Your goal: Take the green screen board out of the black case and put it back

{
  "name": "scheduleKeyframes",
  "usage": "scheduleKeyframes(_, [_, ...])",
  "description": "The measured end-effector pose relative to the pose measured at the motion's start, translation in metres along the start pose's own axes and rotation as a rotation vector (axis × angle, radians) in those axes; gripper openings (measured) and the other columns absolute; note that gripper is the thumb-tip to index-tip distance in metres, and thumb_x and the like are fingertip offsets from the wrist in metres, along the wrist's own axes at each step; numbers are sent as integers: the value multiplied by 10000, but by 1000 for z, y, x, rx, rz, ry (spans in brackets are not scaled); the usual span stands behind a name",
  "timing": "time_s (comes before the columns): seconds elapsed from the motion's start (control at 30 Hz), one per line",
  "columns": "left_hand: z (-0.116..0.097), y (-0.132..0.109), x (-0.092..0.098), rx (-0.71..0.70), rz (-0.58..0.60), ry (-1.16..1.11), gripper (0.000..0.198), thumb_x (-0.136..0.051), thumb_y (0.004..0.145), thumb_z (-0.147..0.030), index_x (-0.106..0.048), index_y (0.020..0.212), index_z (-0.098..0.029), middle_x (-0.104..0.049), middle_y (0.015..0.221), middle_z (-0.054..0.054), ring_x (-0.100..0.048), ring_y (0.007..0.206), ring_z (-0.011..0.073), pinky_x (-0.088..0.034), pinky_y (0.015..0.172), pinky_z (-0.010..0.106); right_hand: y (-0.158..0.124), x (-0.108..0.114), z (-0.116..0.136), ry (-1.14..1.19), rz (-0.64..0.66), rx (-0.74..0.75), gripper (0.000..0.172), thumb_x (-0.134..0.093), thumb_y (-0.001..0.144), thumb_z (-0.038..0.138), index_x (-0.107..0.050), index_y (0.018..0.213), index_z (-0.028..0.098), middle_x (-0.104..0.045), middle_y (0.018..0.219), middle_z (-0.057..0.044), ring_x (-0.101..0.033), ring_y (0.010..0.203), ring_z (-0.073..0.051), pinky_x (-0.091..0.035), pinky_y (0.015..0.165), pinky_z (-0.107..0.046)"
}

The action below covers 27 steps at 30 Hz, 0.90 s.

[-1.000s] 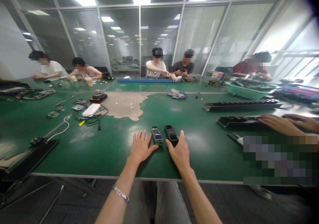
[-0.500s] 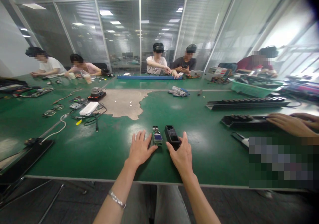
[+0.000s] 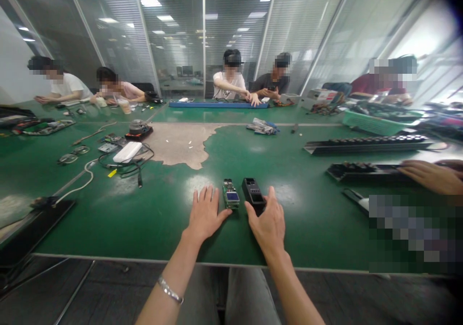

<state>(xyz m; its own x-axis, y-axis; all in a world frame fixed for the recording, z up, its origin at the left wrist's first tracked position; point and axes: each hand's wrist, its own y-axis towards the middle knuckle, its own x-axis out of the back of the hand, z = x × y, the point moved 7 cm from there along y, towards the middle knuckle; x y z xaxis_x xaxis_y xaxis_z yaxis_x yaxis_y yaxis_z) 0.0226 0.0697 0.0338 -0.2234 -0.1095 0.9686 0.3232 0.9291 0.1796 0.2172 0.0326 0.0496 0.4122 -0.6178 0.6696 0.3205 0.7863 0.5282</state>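
left hand (image 3: 204, 215) flat, fingers splayed | right hand (image 3: 268, 223) fingers apart round casing (image 3: 252, 192) | circuit board (image 3: 230, 196): light, fragile, likely edge-grip

Bright, even light falls from ceiling panels (image 3: 150, 1), and daylight washes out the window (image 3: 430, 31) at the right. The green table (image 3: 144, 219) shows pale glare patches just ahead of the left hand (image 3: 204, 214) and right hand (image 3: 268, 223) — both cast only faint, soft shadows. Straight lines bow towards the edges, the top right corner goes dark, and the far right is smeared.
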Motion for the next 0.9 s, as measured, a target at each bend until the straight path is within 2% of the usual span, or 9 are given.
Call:
scheduleKeyframes(0.27, [2, -3, 1, -18, -14, -33, 906, -243, 877, -790, -312, 1495, -131, -274, 1573, 156, -197, 1451, 353, -101, 1183, 543, 0, -2, -2, -37, 14, -46, 810, -504, 865, 504, -264, 1493, 51, -608, 1224, -216, -569, 1061, -349, -448, 904, -476])
scheduleKeyframes(0.43, [4, -5, 0, -16, -25, -39, 894, -276, 878, -782, -319, 1489, -130, -271, 1573, 159, -182, 1455, 354, -105, 1179, 549, 6, 8, -6, 60, -9, -192, 784, -514, 849, 534, -328, 1475, 101, -661, 1150, -184, -635, 934, -309, -469, 861, -460])
scheduleKeyframes(0.63, [6, -6, 1, -2, -32, -49, 896, -324, 862, -784, -332, 1478, -134, -268, 1574, 156, -183, 1453, 357, -100, 1178, 555, 12, 20, 26, 196, -35, -171, 792, -536, 837, 543, -321, 1476, 129, -689, 1101, -141, -662, 867, -259, -487, 822, -401])
scheduleKeyframes(0.9, [8, -8, 3, -6, -38, -53, 887, -352, 849, -777, -374, 1453, -129, -279, 1569, 157, -177, 1456, 352, -101, 1178, 556, 7, 8, 67, 95, -39, -64, 764, -506, 867, 511, -303, 1480, 102, -657, 1139, -178, -622, 980, -295, -470, 857, -429])
